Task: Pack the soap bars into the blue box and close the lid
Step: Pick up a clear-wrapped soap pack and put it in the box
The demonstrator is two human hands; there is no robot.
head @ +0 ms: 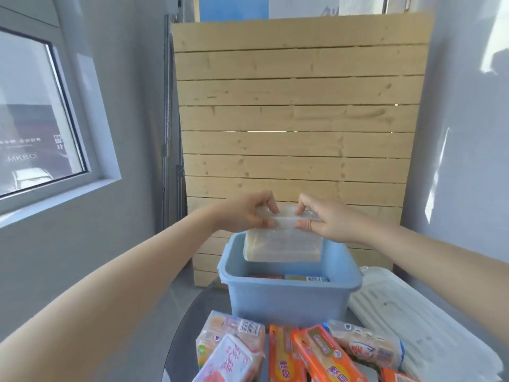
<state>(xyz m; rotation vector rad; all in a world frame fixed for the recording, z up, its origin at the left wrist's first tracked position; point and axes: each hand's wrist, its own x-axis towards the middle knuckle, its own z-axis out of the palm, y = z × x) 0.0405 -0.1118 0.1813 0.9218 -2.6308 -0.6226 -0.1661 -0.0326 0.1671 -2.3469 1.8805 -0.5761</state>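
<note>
The blue box (289, 299) stands open on the table, with a few soap bars (305, 278) lying on its bottom. Above its far side hangs a clear-wrapped pack of pale soap bars (283, 245). My left hand (248, 213) pinches the pack's top edge on the left, and my right hand (327, 220) pinches it on the right. The lower part of the pack dips below the box's rim. The white lid (418, 318) lies flat to the right of the box.
Several wrapped soap packs sit at the near edge: orange ones (316, 354), a pink-and-white one (228, 362), a clear one (363, 344). A wooden slat panel (297, 119) leans behind the table. A window (33, 119) is on the left wall.
</note>
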